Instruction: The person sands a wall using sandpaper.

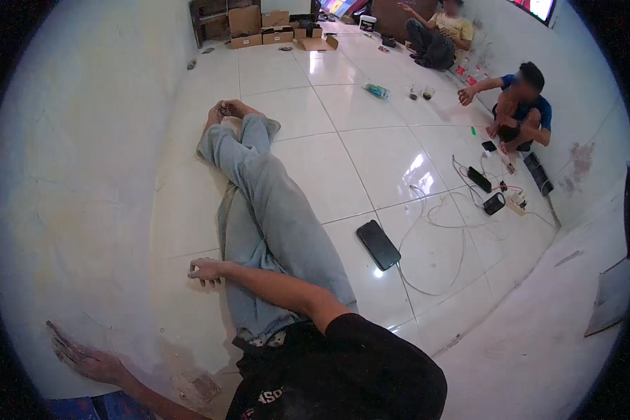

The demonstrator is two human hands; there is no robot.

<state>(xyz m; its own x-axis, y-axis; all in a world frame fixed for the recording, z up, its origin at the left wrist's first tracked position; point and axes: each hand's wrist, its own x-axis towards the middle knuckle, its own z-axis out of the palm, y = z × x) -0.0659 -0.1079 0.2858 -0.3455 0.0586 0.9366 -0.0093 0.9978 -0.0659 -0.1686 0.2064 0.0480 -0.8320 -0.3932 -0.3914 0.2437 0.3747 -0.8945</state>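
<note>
While the left hand, lower left, extends its fingers near the wall, contact unclear, the right hand droops loosely curled beside the jeans at centre, and clear cups, upper right, and cardboard boxes, top, contain something dark.

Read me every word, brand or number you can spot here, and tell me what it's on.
"NSO", on the black shirt; any neighbouring letters are unclear.
Too small to read: marks on the cardboard boxes and the white bucket.
Too blurred to read: labels on the bottles.
</note>
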